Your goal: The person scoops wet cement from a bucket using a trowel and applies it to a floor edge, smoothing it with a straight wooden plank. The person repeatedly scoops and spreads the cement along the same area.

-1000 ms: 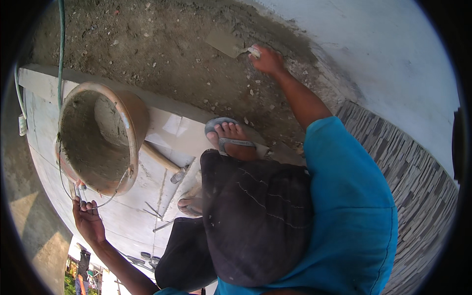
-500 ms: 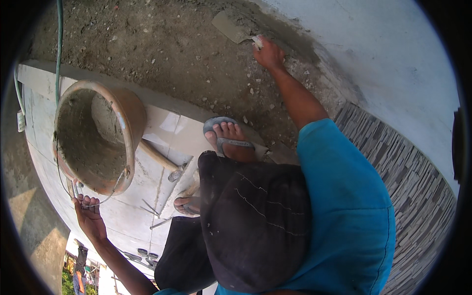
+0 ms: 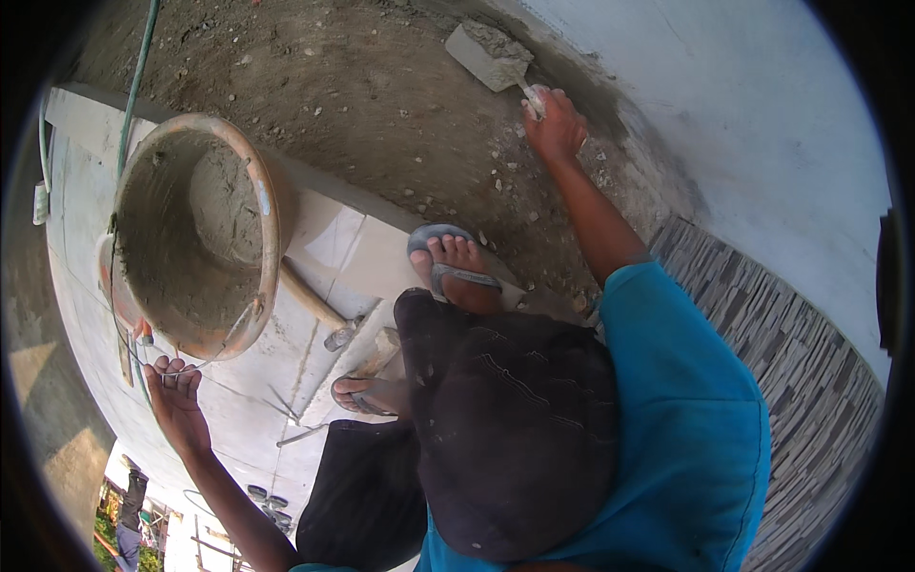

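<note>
My left hand (image 3: 176, 405), at the lower left, has its fingers curled round the wire handle (image 3: 229, 338) of a tan plastic bucket (image 3: 269, 205). Grey mortar (image 3: 219, 200) coats the inside of the bucket and lies in its bottom. My right hand (image 3: 555, 129) grips the pale handle of a trowel (image 3: 481, 59) at the upper right. Wet grey mortar is on the blade, which is held over the dirt strip (image 3: 315, 76) beside the foot of the white wall (image 3: 734, 105).
A wooden-handled hammer (image 3: 310, 296) and thin rods (image 3: 300, 439) lie on white tiles near my sandalled feet (image 3: 453, 272). A green hose (image 3: 143, 67) runs past the bucket. Stone-strip cladding (image 3: 724, 305) covers the lower wall. Another person (image 3: 132, 515) is visible at the lower left.
My right hand and trowel have moved toward the right and up from a second ago, the blade turning. The bucket and left hand appear higher in the picture as the view has shifted.
</note>
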The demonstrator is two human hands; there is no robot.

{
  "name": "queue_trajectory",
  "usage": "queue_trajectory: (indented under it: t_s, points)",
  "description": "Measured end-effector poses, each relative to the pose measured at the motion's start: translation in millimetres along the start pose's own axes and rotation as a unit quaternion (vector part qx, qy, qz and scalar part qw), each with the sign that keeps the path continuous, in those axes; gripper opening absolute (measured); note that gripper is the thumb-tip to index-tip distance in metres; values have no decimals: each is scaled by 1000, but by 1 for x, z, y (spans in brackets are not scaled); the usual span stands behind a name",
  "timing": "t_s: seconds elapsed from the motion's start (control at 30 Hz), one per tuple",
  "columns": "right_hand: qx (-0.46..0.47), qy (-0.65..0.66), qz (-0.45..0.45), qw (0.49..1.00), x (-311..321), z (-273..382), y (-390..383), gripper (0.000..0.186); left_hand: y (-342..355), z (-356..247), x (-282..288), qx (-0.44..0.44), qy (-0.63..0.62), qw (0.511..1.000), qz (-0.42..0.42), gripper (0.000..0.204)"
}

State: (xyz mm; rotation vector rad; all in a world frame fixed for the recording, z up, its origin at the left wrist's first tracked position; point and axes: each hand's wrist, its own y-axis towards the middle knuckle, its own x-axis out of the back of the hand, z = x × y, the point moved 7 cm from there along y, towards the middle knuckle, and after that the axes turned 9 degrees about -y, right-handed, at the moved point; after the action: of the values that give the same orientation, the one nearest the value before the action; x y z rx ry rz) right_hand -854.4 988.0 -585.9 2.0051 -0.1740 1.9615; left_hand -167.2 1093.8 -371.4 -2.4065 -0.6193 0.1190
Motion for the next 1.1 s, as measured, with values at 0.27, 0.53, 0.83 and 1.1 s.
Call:
queue_trajectory:
  t_s: [0.27,0.53,0.83,1.1]
  points:
    - [173,167,-132,961,213,135,12,33,5,0,-21,-22,19,999,33,44]
    - [387,139,-111,905,281,269,-18,31,2,-5,-7,-36,29,999,28,46]
    - [17,180,110,977,97,52,-47,43,1,24,48,-32,104,994,-23,52]
    - [-53,123,254,958,-30,-56,-72,57,-4,95,94,0,653,749,115,37]
